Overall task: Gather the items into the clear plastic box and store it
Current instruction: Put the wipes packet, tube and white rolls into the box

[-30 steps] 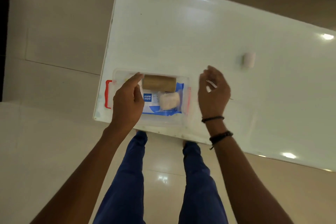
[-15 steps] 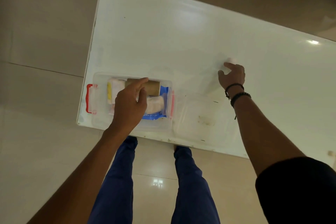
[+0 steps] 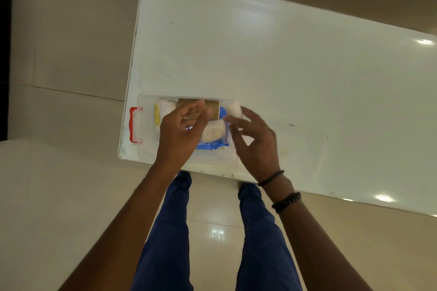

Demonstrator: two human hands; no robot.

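I see both of my hands raised over the clear plastic box (image 3: 146, 149), which sits at the near left corner of the worktop (image 3: 283, 66) with its long axis along the near edge and its red handle (image 3: 133, 124) facing the left edge. My left hand (image 3: 179, 134) hovers palm-down over the middle of the box, fingers loosely curled and spread, clamped on nothing that I can make out. My right hand (image 3: 255, 146) is over the box's right end, fingers apart and slightly blurred; a small white roll (image 3: 234, 108) sits at its fingertips, but I cannot tell whether it is pinched or merely touching. Inside the box, a brown cardboard tube (image 3: 214, 107) lies lengthwise against the far wall, parallel to the box's long axis. A blue wipes packet (image 3: 209, 145) lies flat beneath, a white bundle (image 3: 214, 131) rests on it, and another white roll with a yellow edge (image 3: 163, 111) stands near the handle end. Two dark bracelets (image 3: 286, 201) circle my right wrist.
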